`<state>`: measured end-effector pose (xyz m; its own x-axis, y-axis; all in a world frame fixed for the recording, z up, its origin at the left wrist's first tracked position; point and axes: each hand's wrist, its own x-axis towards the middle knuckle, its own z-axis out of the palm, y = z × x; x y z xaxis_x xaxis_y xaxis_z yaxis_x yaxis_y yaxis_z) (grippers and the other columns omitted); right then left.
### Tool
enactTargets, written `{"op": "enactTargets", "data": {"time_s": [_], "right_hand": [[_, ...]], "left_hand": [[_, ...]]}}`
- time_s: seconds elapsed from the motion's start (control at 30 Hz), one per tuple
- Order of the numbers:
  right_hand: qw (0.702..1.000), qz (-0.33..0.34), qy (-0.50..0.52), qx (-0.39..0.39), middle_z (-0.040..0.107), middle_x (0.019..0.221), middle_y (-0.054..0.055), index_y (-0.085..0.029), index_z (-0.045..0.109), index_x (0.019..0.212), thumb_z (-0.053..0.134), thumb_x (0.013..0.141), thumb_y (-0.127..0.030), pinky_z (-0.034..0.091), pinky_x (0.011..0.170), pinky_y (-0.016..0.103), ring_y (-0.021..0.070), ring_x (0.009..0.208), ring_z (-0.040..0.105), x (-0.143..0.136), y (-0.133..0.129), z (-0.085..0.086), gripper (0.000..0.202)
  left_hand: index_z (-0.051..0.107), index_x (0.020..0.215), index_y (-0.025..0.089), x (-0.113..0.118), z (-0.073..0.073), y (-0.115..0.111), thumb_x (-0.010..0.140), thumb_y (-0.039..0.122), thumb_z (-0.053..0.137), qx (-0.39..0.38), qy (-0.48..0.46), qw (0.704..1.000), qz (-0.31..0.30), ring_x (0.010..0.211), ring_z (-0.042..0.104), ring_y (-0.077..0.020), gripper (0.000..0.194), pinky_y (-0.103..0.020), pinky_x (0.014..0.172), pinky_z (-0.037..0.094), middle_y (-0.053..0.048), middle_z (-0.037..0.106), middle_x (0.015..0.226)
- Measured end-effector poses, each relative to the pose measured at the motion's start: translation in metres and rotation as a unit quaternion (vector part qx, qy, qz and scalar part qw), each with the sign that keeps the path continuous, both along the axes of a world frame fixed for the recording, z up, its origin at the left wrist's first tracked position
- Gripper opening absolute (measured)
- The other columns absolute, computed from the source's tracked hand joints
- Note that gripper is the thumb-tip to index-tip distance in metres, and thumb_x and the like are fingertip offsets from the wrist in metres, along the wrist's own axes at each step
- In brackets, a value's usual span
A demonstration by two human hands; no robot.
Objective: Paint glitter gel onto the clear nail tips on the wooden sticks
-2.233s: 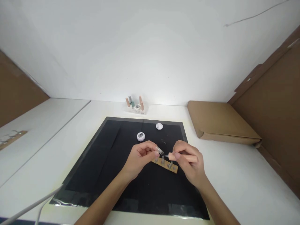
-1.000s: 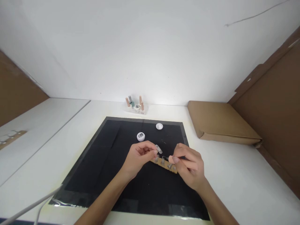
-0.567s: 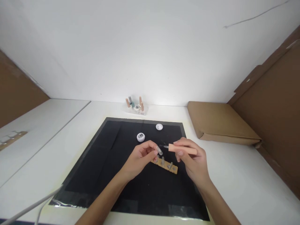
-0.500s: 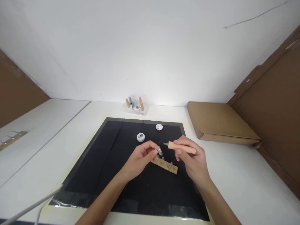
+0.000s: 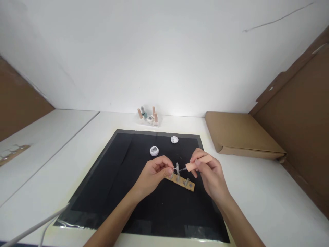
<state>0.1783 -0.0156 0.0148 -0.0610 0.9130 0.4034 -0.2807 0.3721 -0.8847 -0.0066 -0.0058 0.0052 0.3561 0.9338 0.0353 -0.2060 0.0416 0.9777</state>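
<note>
My left hand (image 5: 153, 174) pinches the small stem of a clear false nail (image 5: 177, 167), which stands upright above a wooden nail stand (image 5: 191, 186). In my right hand (image 5: 212, 173) is a nail polish brush (image 5: 192, 166) with a peach handle, held between thumb and fingers. Its bristle tip points left and lies close to the nail; whether it touches, I cannot tell. Further clear false nails sit on the stand below my hands, partly hidden by my left fingers. A small open white jar (image 5: 154, 153) with silvery contents lies beyond my left hand, and its white lid (image 5: 174, 139) is farther back.
A black mat (image 5: 102, 185) covers the white table under my hands. At the back stands a clear holder (image 5: 147, 123) with several polish bottles. A flat cardboard box (image 5: 244, 133) lies at right. Another nail stand (image 5: 15, 153) is at far left, and a cable (image 5: 46, 218) crosses front left.
The brush has moved down and tilted, bringing its tip to the false nail. My left fingers have turned the nail more upright and edge-on.
</note>
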Motion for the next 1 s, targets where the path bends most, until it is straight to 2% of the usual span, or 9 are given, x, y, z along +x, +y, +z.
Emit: {"op": "enactTargets", "data": {"time_s": [0.17, 0.3, 0.4, 0.63, 1.0], "right_hand": [[1.0, 0.013, -0.009, -0.01, 0.053, 0.075, -0.001, -0.021, 0.062, 0.07, 0.056, 0.09, -0.023, 0.033, 0.042, 0.023, 0.0092, 0.053, 0.045, 0.0, 0.001, -0.001, 0.021], [0.998, 0.008, -0.056, 0.026, 0.056, 0.072, 0.001, -0.02, 0.06, 0.064, 0.057, 0.089, -0.021, 0.035, 0.045, 0.023, 0.012, 0.06, 0.05, -0.001, 0.0, 0.004, 0.025], [0.994, -0.001, -0.097, 0.051, 0.057, 0.069, 0.0, -0.02, 0.061, 0.063, 0.057, 0.089, -0.02, 0.037, 0.048, 0.025, 0.0112, 0.057, 0.049, -0.002, 0.0, 0.01, 0.026], [0.99, -0.025, -0.127, 0.059, 0.056, 0.069, 0.0, -0.021, 0.061, 0.065, 0.057, 0.09, -0.024, 0.037, 0.048, 0.025, 0.0107, 0.054, 0.047, -0.004, 0.0, 0.012, 0.025], [0.992, -0.043, -0.115, 0.025, 0.056, 0.074, -0.001, -0.02, 0.061, 0.066, 0.057, 0.089, -0.023, 0.035, 0.044, 0.023, 0.0073, 0.049, 0.043, -0.004, 0.002, 0.007, 0.024]], "left_hand": [[0.066, 0.069, 0.014, -0.001, 0.0, 0.0, 0.075, 0.033, 0.072, 0.053, 0.015, 0.998, 0.004, 0.059, 0.049, -0.0103, 0.021, -0.023, 0.057, 0.04, 0.0, 0.053, 0.067], [0.067, 0.07, 0.014, -0.001, -0.001, 0.001, 0.077, 0.031, 0.07, 0.085, 0.025, 0.996, -0.003, 0.06, 0.05, -0.0105, 0.019, -0.023, 0.058, 0.041, 0.0, 0.054, 0.069], [0.068, 0.072, 0.014, -0.001, -0.002, 0.001, 0.078, 0.028, 0.069, 0.101, 0.025, 0.994, -0.011, 0.061, 0.05, -0.0104, 0.016, -0.022, 0.058, 0.04, -0.001, 0.055, 0.07], [0.07, 0.073, 0.014, 0.0, -0.001, -0.002, 0.08, 0.023, 0.068, 0.107, 0.022, 0.993, -0.04, 0.063, 0.052, -0.01, 0.011, -0.021, 0.058, 0.04, -0.001, 0.055, 0.072], [0.07, 0.072, 0.015, 0.0, 0.0, -0.003, 0.08, 0.021, 0.068, 0.114, 0.048, 0.991, -0.043, 0.064, 0.052, -0.0103, 0.01, -0.022, 0.06, 0.041, -0.001, 0.057, 0.073]]}}
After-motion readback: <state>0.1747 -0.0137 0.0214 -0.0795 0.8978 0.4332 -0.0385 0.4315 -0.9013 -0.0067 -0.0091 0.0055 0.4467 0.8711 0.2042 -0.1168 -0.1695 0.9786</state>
